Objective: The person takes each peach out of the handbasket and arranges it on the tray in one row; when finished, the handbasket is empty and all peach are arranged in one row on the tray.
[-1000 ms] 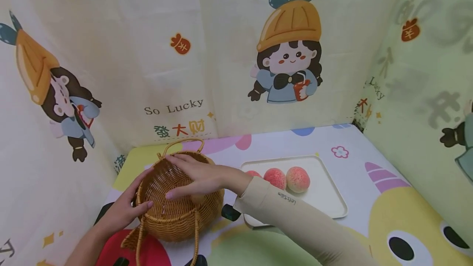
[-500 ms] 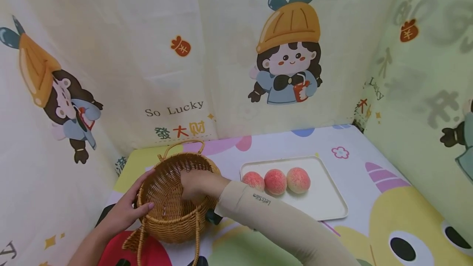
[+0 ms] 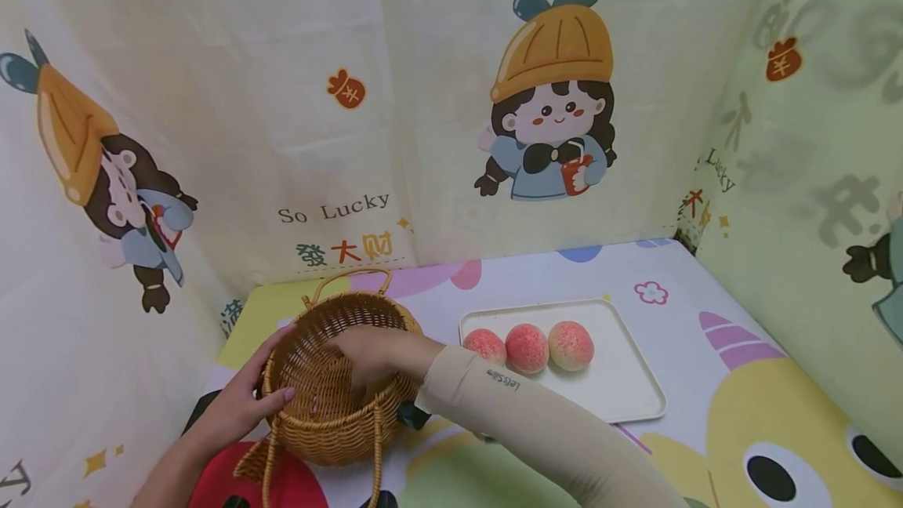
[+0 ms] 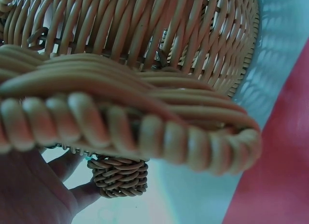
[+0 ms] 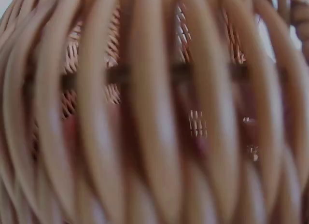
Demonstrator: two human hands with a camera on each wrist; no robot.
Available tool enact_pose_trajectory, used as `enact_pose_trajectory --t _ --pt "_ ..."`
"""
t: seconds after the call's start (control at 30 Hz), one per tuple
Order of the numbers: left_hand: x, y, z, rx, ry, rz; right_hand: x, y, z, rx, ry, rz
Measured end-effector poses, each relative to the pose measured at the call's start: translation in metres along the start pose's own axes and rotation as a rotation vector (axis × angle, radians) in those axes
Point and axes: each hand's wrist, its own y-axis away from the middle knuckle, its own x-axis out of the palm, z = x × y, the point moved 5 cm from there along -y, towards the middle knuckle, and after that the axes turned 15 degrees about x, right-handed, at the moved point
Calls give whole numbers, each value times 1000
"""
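A round wicker basket [image 3: 331,429] tips its mouth toward me at the left of the table in the head view. My left hand [image 3: 243,406] grips its left side, thumb over the rim and fingers along the outer edge. In the left wrist view the woven wall [image 4: 130,31] fills the top, and part of the left hand [image 4: 38,190] shows below. My right hand [image 3: 370,355] reaches down inside the basket, its fingers pointing down and mostly hidden; I cannot tell whether it holds anything. Blurred wicker strands [image 5: 154,113] cover the right wrist view.
Right of the basket, a white tray [image 3: 628,382] carries three pink peaches [image 3: 527,349] in a row. The right sleeve [image 3: 536,414] passes in front of the tray. Thin handles [image 3: 376,453] hang at the basket's near side. Printed cloth walls [image 3: 437,139] enclose the table.
My right hand has moved from above the basket's mouth down into it, and its fingers have dropped out of sight. The left hand keeps its place on the rim.
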Motion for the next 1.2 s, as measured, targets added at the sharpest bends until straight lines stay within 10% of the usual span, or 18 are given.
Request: enact_pose_trajectory --t 0.4,0.8,0.93,1.2 --pt "3 -1 3 -13 4 -3 17 -2 -6 148 236 39" --pt "0 -1 1 -8 2 -5 10 -4 1 -51 183 -94" --pt "0 0 0 5 -1 1 0 -1 -1 -110 41 -197" --pt "1 0 1 32 -30 12 -27 18 -26 -178 -614 -316"
